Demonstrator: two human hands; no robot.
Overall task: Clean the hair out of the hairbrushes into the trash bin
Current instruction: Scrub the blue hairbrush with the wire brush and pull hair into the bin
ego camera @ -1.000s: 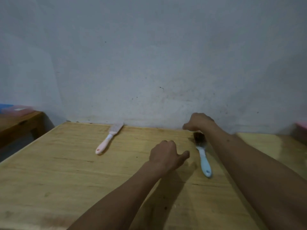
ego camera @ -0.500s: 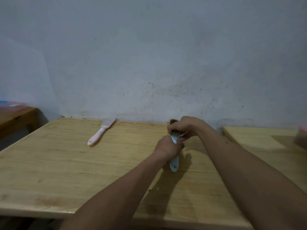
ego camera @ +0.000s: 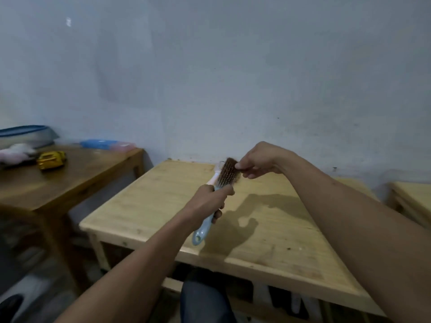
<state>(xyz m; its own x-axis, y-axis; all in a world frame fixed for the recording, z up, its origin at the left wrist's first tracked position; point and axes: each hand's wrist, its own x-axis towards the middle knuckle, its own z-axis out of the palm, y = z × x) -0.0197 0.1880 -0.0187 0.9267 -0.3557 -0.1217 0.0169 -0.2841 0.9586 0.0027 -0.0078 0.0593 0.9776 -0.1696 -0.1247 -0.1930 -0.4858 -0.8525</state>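
- A blue hairbrush (ego camera: 227,176) is held up above the light wooden table (ego camera: 163,206), tilted with its head up and away and its handle end pointing down toward the near edge.
- The handle is gripped by the left hand (ego camera: 206,202), whose fingers are curled fully around it just below the head; the rounded handle end with its hole sticks out beneath the fist.
- The brush head is seen bristle-side up, matted with a clump of brown hair (ego camera: 231,163) that is thickest at the far tip.
- The right hand (ego camera: 258,160) is brought to the far tip of the head, thumb and forefinger pinched together on the hair clump, the other fingers loosely bent beneath.
- A second hairbrush (ego camera: 212,180), pink and white, is partly visible lying on the table just behind the blue one; most of it is hidden by the left hand and the brush head.
- Shadows of both hands and the brush are cast on the tabletop to the right of the left hand.
- A darker wooden table (ego camera: 77,183) stands to the left, apart from the light one; a yellow toy car (ego camera: 51,160), a blurred pink soft item (ego camera: 16,153) and a flat blue and pink box (ego camera: 107,144) lie on it.
- A knee in dark trousers (ego camera: 205,297) is seen below the near edge of the light table.
- Another light wooden surface (ego camera: 412,194) is visible at the far right.
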